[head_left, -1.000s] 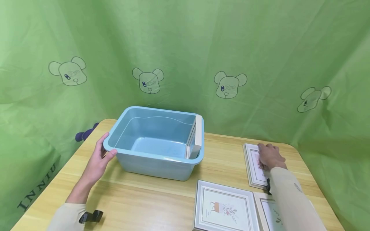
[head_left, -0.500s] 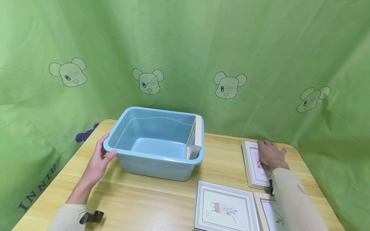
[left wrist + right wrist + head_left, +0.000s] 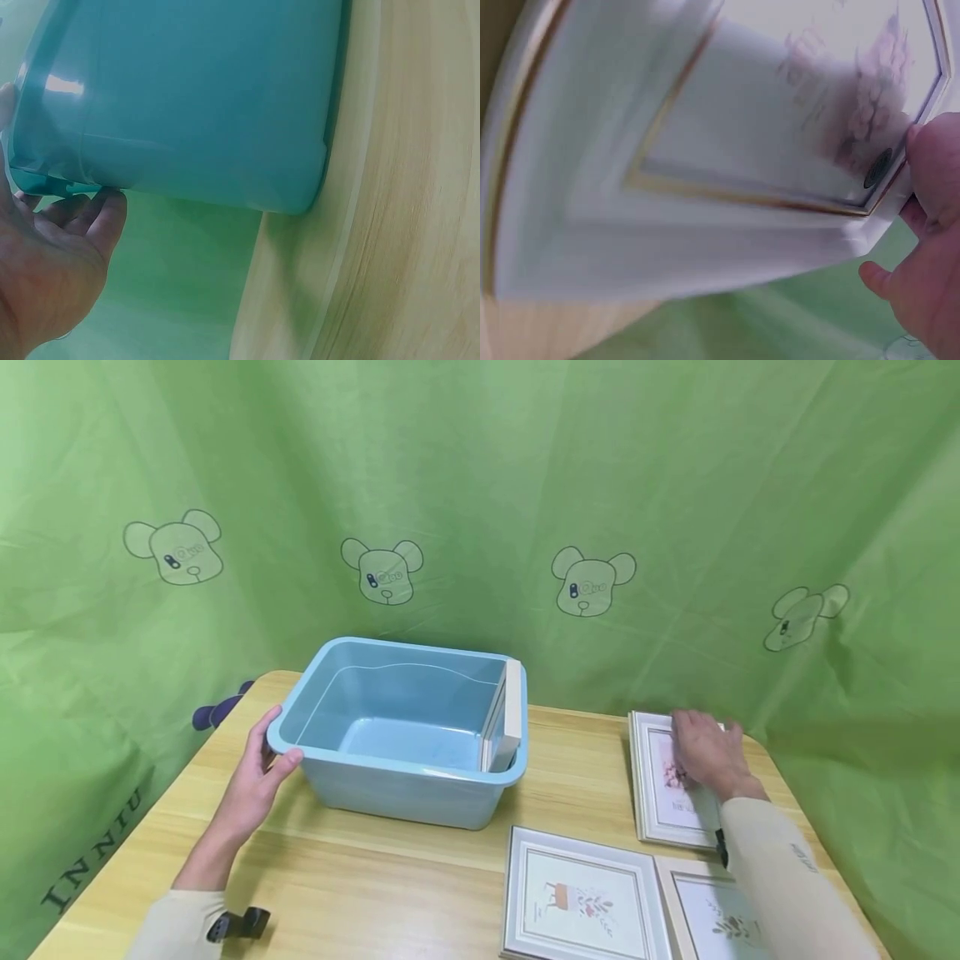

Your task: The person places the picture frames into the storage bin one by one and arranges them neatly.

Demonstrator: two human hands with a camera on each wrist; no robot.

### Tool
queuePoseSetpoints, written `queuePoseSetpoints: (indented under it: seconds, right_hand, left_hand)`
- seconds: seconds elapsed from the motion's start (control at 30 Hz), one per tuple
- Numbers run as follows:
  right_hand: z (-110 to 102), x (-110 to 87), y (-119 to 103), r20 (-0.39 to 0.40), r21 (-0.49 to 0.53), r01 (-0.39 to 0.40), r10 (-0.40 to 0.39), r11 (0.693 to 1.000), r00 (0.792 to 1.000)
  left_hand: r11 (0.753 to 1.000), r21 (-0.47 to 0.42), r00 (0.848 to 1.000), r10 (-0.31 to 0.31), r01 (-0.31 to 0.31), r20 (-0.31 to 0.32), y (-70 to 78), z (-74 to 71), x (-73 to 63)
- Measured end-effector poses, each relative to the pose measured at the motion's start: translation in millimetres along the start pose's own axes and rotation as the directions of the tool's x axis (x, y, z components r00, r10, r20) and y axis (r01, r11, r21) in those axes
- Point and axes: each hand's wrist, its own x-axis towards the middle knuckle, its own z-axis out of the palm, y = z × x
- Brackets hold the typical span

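My left hand (image 3: 253, 787) grips the left front corner of the light blue plastic basin (image 3: 408, 795), thumb on the rim. In the left wrist view its fingers (image 3: 109, 217) curl under the rim. Inside the basin a picture frame (image 3: 513, 706) stands on edge against the right wall. At the table's back right, my right hand (image 3: 712, 756) holds a white picture frame (image 3: 678, 817) with a pink flower print by its far edge. That edge is raised above the near one. In the right wrist view, the hand (image 3: 937, 285) is at the frame's corner; some fingertips are hidden.
Two more picture frames lie face up at the front right: one with a red plant print (image 3: 585, 902) and a beige one with a green plant print (image 3: 723, 918), partly under the right sleeve. A green curtain (image 3: 480, 485) hangs behind the wooden table (image 3: 375, 893).
The far edge of the flower-print frame has come up, and the right hand has shifted slightly right with it. The left hand and the basin have stayed in place.
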Motion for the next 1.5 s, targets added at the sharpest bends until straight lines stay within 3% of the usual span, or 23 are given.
queuePoseSetpoints:
  seconds: [0.17, 0.33, 0.67, 0.9, 1.5]
  right_hand:
    - [-12.9, -5.3, -3.3, -0.036, 0.083, 0.005, -0.002, 0.997, 0.999]
    - [-25.7, -14.0, -10.6, -0.123, 0.015, 0.072, -0.07, 0.997, 0.99]
    - [-48.3, -42.7, -31.5, -0.299, -0.11, 0.19, -0.214, 0.976, 0.93]
    - [-59.2, -62.5, -38.4, -0.318, -0.099, 0.177, -0.199, 0.979, 0.927]
    - [-75.8, -98.0, -53.0, -0.375, -0.22, 0.209, -0.281, 0.953, 0.884]
  left_hand:
    - [1.0, 0.014, 1.0, -0.005, 0.005, 0.006, 1.3, 0.0, 0.5]
    - [1.0, 0.019, 1.0, -0.009, 0.009, 0.008, 2.2, -0.5, -0.4]
    - [0.999, 0.032, 1.0, -0.029, 0.029, 0.01, 4.6, -1.9, -5.6]
    - [1.0, 0.021, 1.0, -0.008, 0.008, 0.005, 3.2, -1.1, -4.9]
    - [1.0, 0.001, 1.0, 0.003, -0.003, -0.01, 2.8, 0.2, -2.9]
